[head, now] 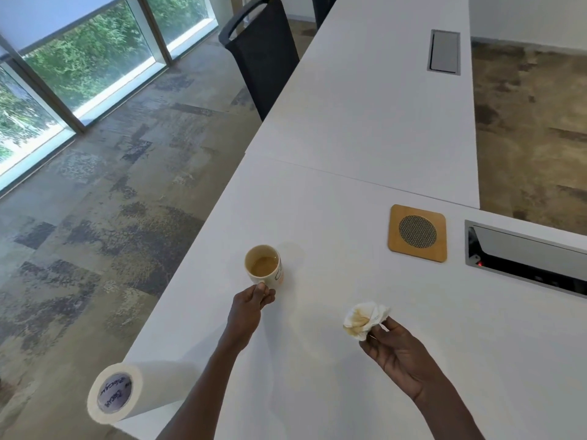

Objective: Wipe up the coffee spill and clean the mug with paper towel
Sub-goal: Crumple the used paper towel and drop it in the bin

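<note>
A cream mug (263,266) with coffee in it stands upright on the white table (349,192), near its left edge. My left hand (251,304) grips the mug's handle from the near side. My right hand (397,352) hovers over the table to the right and pinches a crumpled paper towel (365,319) stained brown with coffee. A faint damp sheen (293,249) shows on the table just right of the mug.
A paper towel roll (117,392) lies on its side at the table's near left corner. A wooden coaster (417,233) with a mesh centre sits to the right, beside an open cable hatch (524,258). A black chair (263,52) stands at the far left edge.
</note>
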`<state>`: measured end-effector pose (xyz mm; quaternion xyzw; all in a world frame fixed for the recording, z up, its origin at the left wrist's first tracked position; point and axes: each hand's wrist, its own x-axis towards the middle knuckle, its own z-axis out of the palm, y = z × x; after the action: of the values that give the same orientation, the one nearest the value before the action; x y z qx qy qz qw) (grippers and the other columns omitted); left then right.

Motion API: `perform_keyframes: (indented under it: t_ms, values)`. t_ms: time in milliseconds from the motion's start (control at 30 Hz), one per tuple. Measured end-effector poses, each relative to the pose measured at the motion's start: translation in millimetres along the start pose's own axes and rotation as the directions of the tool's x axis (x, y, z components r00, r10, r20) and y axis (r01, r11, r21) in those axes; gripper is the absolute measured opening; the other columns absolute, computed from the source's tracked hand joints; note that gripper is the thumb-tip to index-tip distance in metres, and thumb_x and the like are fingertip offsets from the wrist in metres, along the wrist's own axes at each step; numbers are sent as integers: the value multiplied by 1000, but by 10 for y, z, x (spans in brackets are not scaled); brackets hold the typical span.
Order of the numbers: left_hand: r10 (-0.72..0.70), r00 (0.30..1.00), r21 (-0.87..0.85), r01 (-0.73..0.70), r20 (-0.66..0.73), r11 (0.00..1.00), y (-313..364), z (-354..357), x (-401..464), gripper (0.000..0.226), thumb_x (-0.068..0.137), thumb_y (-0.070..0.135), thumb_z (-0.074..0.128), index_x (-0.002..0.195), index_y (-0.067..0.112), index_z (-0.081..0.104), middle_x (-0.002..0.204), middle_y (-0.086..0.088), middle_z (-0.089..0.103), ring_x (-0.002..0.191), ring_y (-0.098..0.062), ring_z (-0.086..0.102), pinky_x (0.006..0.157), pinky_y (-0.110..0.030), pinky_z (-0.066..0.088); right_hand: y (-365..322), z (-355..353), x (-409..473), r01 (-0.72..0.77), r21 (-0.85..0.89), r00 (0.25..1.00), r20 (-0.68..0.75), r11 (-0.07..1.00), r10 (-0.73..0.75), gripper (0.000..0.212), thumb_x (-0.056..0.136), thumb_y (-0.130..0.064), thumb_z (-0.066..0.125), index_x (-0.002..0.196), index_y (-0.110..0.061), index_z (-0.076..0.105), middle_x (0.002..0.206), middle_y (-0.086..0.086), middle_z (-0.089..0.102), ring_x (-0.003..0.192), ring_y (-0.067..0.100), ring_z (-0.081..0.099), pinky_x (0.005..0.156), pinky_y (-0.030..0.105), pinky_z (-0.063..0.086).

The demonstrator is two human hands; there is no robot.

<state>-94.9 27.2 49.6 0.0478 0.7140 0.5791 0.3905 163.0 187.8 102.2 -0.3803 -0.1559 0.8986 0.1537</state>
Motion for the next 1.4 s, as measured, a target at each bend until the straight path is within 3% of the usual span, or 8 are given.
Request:
perform_keyframes:
  t_ms: [333, 500, 600, 800, 933, 1067, 1267, 1400]
  values:
    - [-1, 998, 17, 2, -57, 1000, -77, 85, -42, 35, 108, 20, 47, 90, 6, 73, 101, -13, 77, 104, -25, 74, 104, -41, 53, -68, 89, -64, 1, -72, 1000, 30, 997, 1, 30, 80, 2, 58, 105, -2, 75, 110, 18, 71, 95, 28, 72, 77, 35, 60]
    - [-87, 975, -140, 59, -206, 988, -118, 160, -218, 31, 103, 29, 58, 119, 3, 63, 103, -13, 77, 97, -23, 76, 100, -41, 55, -74, 179, -166, 69, -44, 995, 74, 997, -65, 27, 85, -1, 56, 105, -3, 74, 109, 14, 71, 95, 25, 72, 78, 33, 59]
    - [-136, 955, -133, 104, -262, 986, -181, 267, -480, 30, 98, 27, 66, 117, 3, 66, 99, -11, 78, 91, -24, 77, 95, -39, 57, -46, 238, -206, 100, 17, 992, 80, 995, -101, 28, 85, -1, 57, 107, -4, 73, 111, 13, 71, 96, 25, 71, 78, 33, 59]
    - [-12, 990, -23, 16, 141, 1000, -42, 649, -1017, 18, 90, 20, 76, 108, 25, 78, 93, -5, 79, 85, -16, 72, 76, -23, 59, 70, 400, -260, 113, 53, 985, 127, 992, -119, 39, 84, -3, 62, 123, -7, 66, 118, 12, 68, 104, 25, 68, 83, 33, 58]
    - [104, 923, -96, -74, 371, 993, 221, 856, -1183, 26, 93, 26, 71, 119, 30, 76, 113, -1, 78, 94, -7, 67, 84, -22, 55, 145, 507, -273, 165, 66, 982, 80, 984, -170, 23, 83, -6, 64, 104, -3, 74, 113, 19, 69, 104, 29, 69, 83, 34, 58]
    - [165, 916, -106, -135, 367, 985, 315, 909, -1272, 27, 96, 24, 68, 121, 29, 75, 115, -4, 76, 96, -11, 61, 89, -30, 54, 162, 571, -339, 219, 26, 974, 52, 975, -220, 19, 88, -3, 59, 98, -1, 74, 109, 22, 70, 99, 30, 70, 79, 33, 59]
    - [209, 931, -170, -163, 299, 972, 465, 950, -1337, 18, 93, 23, 72, 109, 20, 80, 107, -7, 79, 96, -13, 68, 87, -24, 55, 165, 651, -405, 322, -147, 946, 17, 935, -323, 21, 88, 6, 54, 99, 5, 72, 110, 25, 70, 101, 31, 69, 84, 33, 58]
    - [242, 929, -237, -178, 281, 955, 559, 938, -1360, 17, 92, 15, 73, 107, 15, 81, 108, -8, 80, 101, -14, 73, 88, -23, 56, 120, 759, -450, 439, -519, 864, 22, 733, -502, 17, 74, -10, 70, 89, -3, 74, 98, 27, 70, 90, 28, 67, 89, 42, 53]
